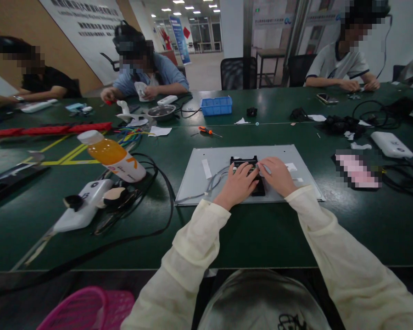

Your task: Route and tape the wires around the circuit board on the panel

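Both hands sit together on a small black module (247, 161) fixed near the middle of a flat grey panel (192, 176) that lies on the green table (261, 238). The left hand (239, 183) is curled over the module's near left part, fingers bent down onto it. The right hand (278, 175) rests beside it, touching, fingers half closed, and a thin grey tool (265, 168) seems to lie under its forefinger; whether it truly grips that tool I cannot tell. A grey cable (211, 181) runs off the module to the left across the panel.

The panel looks like thin sheet metal: stiff, light for its spread, slick on the face, probably sharp along the rim, so best taken by two opposite edges. The module looks like plastic over electronics, light and easy to crack or scratch; I would hold it by its side walls, not by the cable.

Off to the left lie an orange bottle (112, 156) and a white device (84, 206). Further up the table is an orange screwdriver (206, 131), and other people are at work along the far side
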`<state>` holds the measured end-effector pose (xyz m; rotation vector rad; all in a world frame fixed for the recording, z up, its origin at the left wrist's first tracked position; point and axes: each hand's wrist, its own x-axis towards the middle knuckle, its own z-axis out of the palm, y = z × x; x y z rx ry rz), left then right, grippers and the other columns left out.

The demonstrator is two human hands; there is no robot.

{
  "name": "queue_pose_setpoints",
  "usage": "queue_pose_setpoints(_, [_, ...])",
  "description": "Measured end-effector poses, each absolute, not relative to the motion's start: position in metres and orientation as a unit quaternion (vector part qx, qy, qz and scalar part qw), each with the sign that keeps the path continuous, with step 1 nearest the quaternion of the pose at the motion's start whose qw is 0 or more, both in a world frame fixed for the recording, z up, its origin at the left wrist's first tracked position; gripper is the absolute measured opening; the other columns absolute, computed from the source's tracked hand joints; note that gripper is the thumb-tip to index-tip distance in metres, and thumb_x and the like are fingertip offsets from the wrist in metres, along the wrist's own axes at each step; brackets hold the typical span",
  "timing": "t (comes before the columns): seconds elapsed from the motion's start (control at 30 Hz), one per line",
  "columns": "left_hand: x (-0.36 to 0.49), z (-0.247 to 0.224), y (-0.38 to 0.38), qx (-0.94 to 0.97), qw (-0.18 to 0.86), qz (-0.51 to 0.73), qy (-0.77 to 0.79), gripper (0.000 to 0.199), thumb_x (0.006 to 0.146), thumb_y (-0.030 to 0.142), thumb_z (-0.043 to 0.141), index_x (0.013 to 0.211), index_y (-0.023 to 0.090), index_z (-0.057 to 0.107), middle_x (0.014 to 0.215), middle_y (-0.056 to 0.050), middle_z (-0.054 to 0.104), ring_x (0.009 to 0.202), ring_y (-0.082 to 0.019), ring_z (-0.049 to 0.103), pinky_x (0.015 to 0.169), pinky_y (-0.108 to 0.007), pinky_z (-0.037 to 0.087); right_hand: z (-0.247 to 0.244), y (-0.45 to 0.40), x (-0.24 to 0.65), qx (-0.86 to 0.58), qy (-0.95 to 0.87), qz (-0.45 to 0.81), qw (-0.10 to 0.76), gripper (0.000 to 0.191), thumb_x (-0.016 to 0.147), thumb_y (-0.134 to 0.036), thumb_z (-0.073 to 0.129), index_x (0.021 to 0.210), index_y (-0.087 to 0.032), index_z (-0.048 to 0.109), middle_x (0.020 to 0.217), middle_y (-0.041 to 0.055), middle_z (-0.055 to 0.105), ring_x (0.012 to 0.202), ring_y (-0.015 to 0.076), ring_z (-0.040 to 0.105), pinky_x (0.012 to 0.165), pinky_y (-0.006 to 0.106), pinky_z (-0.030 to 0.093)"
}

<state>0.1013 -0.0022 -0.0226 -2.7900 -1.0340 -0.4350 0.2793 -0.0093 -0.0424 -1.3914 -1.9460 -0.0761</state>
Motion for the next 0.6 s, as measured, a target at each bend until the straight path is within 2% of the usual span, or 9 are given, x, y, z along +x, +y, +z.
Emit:
queue_pose_setpoints(0.2, [0.065,-0.006,0.03,-0.84,0.045,-0.232,-0.488,0.032,0.092,0.023,0.035,0.119,0.021,0.051,0.122,-0.009,0.055,0.114,-0.024,0.049,0.096,-0.042,0.037,-0.041,-0.015,0.273,-0.522,-0.773,-0.021,0.359,0.029,0.093,-0.028,0.036,0.097,-0.019,0.064,0.095,0.0098,0.065,0.093,0.024,0.055,0.085,0.039,0.041])
queue_pose_setpoints(0.4, [0.017,-0.026,0.069,-0.745,0.003,-0.332,-0.579,0.035,0.081,0.015,0.045,0.115,0.018,0.052,0.117,-0.01,0.054,0.108,-0.024,0.053,0.094,-0.038,0.043,-0.045,-0.015,0.271,-0.517,-0.779,-0.015,0.355,0.028,0.093,-0.028,0.038,0.097,-0.02,0.064,0.096,0.0084,0.065,0.094,0.0239,0.055,0.085,0.04,0.041])
queue_pose_setpoints(0.6, [0.003,-0.05,0.089,-0.738,-0.062,-0.322,-0.589,0.05,0.072,0.008,0.048,0.121,0.017,0.05,0.12,-0.011,0.054,0.105,-0.021,0.056,0.093,-0.034,0.045,-0.047,-0.015,0.273,-0.52,-0.778,-0.015,0.353,0.027,0.093,-0.027,0.037,0.096,-0.02,0.064,0.095,0.008,0.065,0.093,0.0234,0.055,0.086,0.039,0.042])
